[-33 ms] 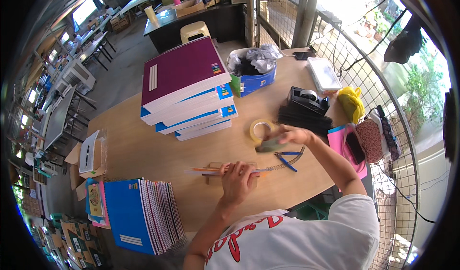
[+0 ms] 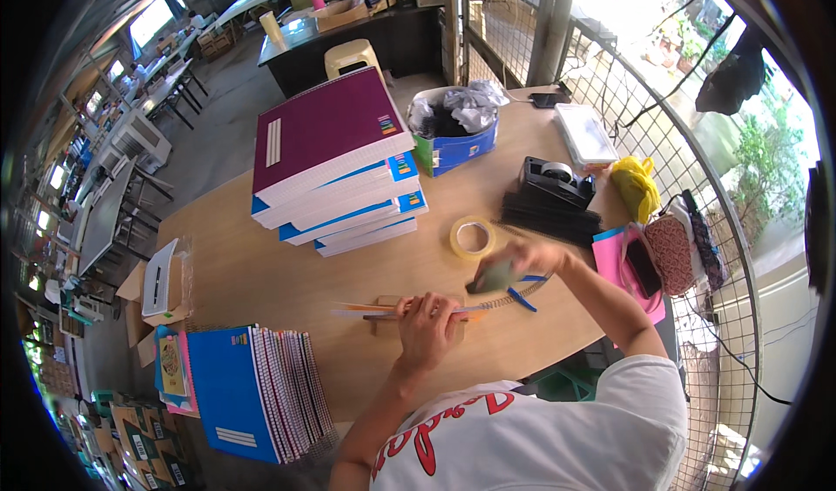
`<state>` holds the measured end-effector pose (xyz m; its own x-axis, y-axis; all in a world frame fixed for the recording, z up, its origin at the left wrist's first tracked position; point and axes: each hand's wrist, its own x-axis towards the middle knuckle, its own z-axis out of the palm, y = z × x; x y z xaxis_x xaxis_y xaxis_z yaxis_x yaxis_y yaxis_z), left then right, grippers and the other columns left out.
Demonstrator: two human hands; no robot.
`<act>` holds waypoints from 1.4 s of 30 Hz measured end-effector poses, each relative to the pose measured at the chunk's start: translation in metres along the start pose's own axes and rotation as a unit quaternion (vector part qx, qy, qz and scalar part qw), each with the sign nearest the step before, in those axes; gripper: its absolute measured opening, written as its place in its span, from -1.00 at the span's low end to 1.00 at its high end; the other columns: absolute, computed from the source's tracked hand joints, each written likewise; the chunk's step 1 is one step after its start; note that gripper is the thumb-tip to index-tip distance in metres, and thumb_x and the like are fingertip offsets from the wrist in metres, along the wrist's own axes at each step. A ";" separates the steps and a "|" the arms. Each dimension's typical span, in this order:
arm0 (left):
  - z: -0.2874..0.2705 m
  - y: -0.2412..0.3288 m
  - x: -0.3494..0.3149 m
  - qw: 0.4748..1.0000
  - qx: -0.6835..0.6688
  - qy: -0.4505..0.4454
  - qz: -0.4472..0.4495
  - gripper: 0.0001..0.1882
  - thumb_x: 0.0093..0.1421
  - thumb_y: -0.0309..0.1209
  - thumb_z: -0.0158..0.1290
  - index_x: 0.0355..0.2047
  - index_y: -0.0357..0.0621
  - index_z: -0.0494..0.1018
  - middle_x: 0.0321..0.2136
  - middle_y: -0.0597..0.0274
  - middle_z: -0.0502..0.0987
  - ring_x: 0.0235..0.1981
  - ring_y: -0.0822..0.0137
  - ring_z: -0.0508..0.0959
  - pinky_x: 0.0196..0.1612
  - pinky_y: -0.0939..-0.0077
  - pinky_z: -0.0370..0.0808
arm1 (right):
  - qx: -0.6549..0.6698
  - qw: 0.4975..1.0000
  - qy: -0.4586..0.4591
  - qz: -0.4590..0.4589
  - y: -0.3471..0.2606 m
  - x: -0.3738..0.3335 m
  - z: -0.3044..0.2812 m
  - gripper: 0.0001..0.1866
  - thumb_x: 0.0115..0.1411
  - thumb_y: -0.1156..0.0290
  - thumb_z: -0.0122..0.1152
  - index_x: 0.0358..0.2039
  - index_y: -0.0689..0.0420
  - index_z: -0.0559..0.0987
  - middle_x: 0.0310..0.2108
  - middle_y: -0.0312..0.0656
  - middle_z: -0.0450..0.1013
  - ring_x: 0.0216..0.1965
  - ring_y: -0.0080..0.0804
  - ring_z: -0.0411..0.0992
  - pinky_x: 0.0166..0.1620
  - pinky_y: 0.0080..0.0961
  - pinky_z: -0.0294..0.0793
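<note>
Left hand: (image 2: 427, 321) fingers curled closely over the thin pad of sheets; grip closed.
Right hand: (image 2: 531, 256) blurred; fingers bent around a grey-green object (image 2: 494, 278), kind not determinable.
Pad of sheets: (image 2: 376, 309) edge-on at a wooden block (image 2: 383, 326), toward the table's (image 2: 261, 291) near edge.
Wire coil: (image 2: 501, 299) extends from the pad's right end, passing below the right hand.
Blue-handled pliers: (image 2: 522, 299) beside the coil, partly hidden.
Tape roll: (image 2: 473, 237) flat, just beyond the right hand.
Tape dispenser: (image 2: 557, 182) black, toward the table's right edge.
Notebook stack: (image 2: 331, 134) at the far edge, purple cover uppermost.
Spiral notebooks: (image 2: 226, 391) blue front cover, near-left corner.
</note>
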<state>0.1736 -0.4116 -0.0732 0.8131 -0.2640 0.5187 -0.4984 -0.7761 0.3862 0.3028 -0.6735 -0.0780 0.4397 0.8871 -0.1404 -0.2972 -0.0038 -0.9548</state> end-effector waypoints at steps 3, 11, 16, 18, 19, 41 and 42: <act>-0.002 0.002 0.005 1.000 0.006 -0.018 0.013 -0.84 0.17 -0.17 0.19 -0.35 0.12 0.50 -0.39 0.43 0.48 -0.31 0.31 0.50 -0.07 0.22 0.23 | -0.375 0.925 0.050 0.035 -0.032 -0.014 0.027 -0.34 0.13 0.03 0.27 0.01 0.41 0.58 -0.05 -0.10 0.54 0.15 -0.26 0.33 0.19 -0.35 0.28; -0.006 0.004 0.009 0.999 0.003 -0.022 0.035 -0.74 0.11 -0.14 0.27 -0.33 0.06 0.48 -0.39 0.41 0.52 -0.32 0.23 0.53 -0.15 0.21 0.29 | -0.391 0.919 0.041 0.024 -0.019 -0.015 0.019 -0.42 0.16 -0.01 0.22 0.00 0.21 0.65 0.00 0.04 0.53 0.10 -0.12 0.38 0.15 -0.29 0.33; -0.006 0.003 0.010 0.999 -0.029 0.000 0.030 -0.53 0.08 -0.13 0.31 -0.08 0.01 0.42 -0.21 0.29 0.53 -0.18 0.18 0.54 -0.12 0.16 0.34 | -0.278 0.959 0.050 0.002 0.003 -0.016 0.016 -0.33 0.17 -0.04 0.21 0.02 0.36 0.59 0.09 0.07 0.46 0.12 -0.10 0.40 0.19 -0.31 0.30; -0.008 0.001 0.006 0.999 -0.024 -0.013 0.030 -0.35 0.06 -0.13 0.33 0.08 -0.06 0.32 -0.05 0.12 0.47 -0.03 0.07 0.50 -0.04 0.07 0.37 | -0.245 0.969 -0.017 -0.007 -0.026 -0.008 0.037 -0.25 0.11 -0.06 0.24 0.02 0.44 0.56 0.13 0.05 0.44 0.15 -0.17 0.37 0.24 -0.32 0.24; -0.008 -0.001 0.002 0.999 -0.018 -0.017 0.028 -0.35 0.06 -0.13 0.33 0.08 -0.06 0.32 -0.05 0.12 0.47 -0.03 0.07 0.50 -0.04 0.07 0.37 | -0.240 0.970 -0.021 -0.011 -0.022 -0.004 0.036 -0.25 0.11 -0.06 0.24 0.02 0.44 0.56 0.13 0.05 0.44 0.15 -0.17 0.37 0.24 -0.32 0.24; -0.040 -0.049 -0.016 0.990 0.076 0.113 -0.045 -0.39 -0.12 0.07 0.44 -0.25 -0.09 0.47 0.15 -0.08 0.22 0.21 -0.06 0.20 0.18 0.00 0.24 | -0.102 0.991 -0.008 -0.088 -0.002 0.017 0.032 -0.43 0.15 -0.08 0.27 0.04 0.05 0.65 -0.04 0.02 0.46 0.04 -0.10 0.40 0.12 -0.27 0.34; -0.042 -0.055 -0.020 0.982 0.069 0.145 -0.096 -0.41 -0.17 0.12 0.44 -0.38 -0.06 0.49 0.15 -0.06 0.21 0.22 -0.03 0.18 0.17 0.01 0.21 | -0.324 0.946 0.003 -0.022 -0.042 0.020 0.062 -0.37 0.13 -0.11 0.27 0.05 0.11 0.64 0.00 0.05 0.45 0.06 -0.09 0.39 0.13 -0.25 0.34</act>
<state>0.1717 -0.3396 -0.0730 0.7585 0.0531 0.6495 -0.2830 -0.8710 0.4017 0.2713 -0.6273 -0.0247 0.4455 0.8900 -0.0973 0.3025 -0.2519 -0.9193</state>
